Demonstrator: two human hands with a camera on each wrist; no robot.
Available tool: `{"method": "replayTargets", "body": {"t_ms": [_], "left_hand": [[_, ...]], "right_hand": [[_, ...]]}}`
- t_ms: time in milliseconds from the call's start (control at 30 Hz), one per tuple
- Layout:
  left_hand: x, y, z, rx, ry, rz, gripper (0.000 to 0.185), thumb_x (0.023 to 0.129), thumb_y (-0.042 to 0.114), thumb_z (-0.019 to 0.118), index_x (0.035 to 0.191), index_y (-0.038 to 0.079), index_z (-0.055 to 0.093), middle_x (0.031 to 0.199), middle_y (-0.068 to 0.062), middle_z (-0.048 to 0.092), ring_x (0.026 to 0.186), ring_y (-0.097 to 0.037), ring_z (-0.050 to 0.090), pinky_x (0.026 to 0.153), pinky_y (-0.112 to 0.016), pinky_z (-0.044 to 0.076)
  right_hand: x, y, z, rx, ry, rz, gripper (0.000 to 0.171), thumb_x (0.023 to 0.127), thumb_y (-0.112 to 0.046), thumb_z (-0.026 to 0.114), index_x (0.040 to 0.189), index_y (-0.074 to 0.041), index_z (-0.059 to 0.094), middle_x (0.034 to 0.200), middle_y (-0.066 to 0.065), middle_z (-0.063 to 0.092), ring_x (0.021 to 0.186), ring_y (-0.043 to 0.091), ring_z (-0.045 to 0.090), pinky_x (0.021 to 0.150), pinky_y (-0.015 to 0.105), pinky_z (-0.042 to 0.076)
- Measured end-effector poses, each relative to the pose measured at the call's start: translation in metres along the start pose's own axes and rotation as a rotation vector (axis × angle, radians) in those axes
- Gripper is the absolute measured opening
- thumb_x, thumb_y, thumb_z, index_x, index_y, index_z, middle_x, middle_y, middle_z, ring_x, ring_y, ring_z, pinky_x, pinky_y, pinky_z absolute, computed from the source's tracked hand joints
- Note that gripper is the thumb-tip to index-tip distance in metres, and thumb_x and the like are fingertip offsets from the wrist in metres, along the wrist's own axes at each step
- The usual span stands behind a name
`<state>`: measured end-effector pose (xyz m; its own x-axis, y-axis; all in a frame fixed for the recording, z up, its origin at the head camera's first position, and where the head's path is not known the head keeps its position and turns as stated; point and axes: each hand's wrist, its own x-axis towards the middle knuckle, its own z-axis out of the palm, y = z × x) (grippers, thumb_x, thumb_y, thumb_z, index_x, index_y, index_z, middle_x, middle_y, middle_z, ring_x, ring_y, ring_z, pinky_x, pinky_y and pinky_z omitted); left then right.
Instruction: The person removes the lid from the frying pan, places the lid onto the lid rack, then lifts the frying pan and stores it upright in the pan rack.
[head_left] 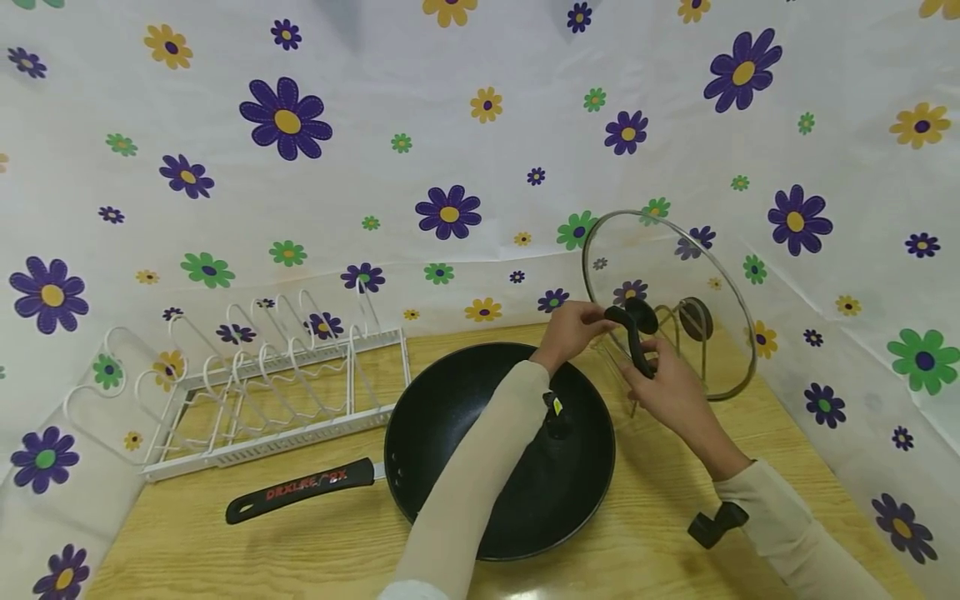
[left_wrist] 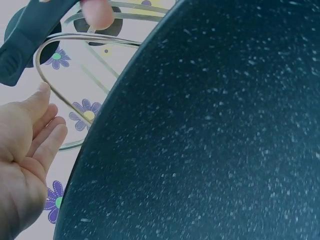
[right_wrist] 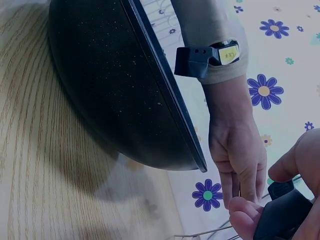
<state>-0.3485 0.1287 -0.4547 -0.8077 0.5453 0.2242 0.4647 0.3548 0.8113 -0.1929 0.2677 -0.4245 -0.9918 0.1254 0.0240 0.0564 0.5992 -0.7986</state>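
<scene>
Leftmost, a white wire dish rack point(head_left: 255, 392) sits at the wooden tabletop's point(head_left: 300, 542) far left edge; a black non-stick frying pan point(head_left: 502, 450) lies mid-tabletop. Beyond it, the left hand point(head_left: 573, 329), fingers straight, touches the round glass lid point(head_left: 667, 300) (standing upright by the far right corner), whose black handle point(head_left: 636, 337) the right hand point(head_left: 675, 392) grasps.

- The pan point(head_left: 480, 450) is seen to be black with pale speckles; red lettering is carried on its black handle point(head_left: 300, 490).
- The lid point(head_left: 667, 300) is clear glass, silver-rimmed, with a black knob handle point(head_left: 633, 333).
- The rack point(head_left: 255, 392) is white.
- The table point(head_left: 225, 550) is light wood-grained.
- The backdrop cloth point(head_left: 480, 150) is white, patterned with purple, yellow and green flowers.
- The sleeves point(head_left: 480, 467) are beige.
</scene>
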Motion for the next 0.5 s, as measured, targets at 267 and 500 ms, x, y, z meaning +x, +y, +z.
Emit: {"method": "replayTargets", "body": {"t_ms": [267,500], "left_hand": [[-0.012,-0.004,-0.024,0.022,-0.003,0.008,0.026,0.102,0.017,0.066,0.123,0.003,0.072,0.12,-0.009,0.073,0.11,-0.02,0.07,0.095,-0.028,0.055],[-0.028,-0.011,-0.051,0.074,0.019,0.008,0.034,0.105,0.023,0.061,0.134,0.007,0.065,0.131,-0.009,0.069,0.118,-0.022,0.067,0.099,-0.031,0.054]], "right_hand": [[-0.008,0.001,-0.005,-0.079,0.02,-0.001,0.068,0.103,-0.05,0.053,0.148,0.0,0.039,0.129,0.029,0.063,0.101,0.037,0.07,0.075,0.045,0.057],[-0.025,-0.005,-0.013,-0.147,0.062,-0.059,0.064,0.105,-0.046,0.051,0.147,0.0,0.039,0.14,0.029,0.057,0.117,0.045,0.064,0.083,0.054,0.057]]}}
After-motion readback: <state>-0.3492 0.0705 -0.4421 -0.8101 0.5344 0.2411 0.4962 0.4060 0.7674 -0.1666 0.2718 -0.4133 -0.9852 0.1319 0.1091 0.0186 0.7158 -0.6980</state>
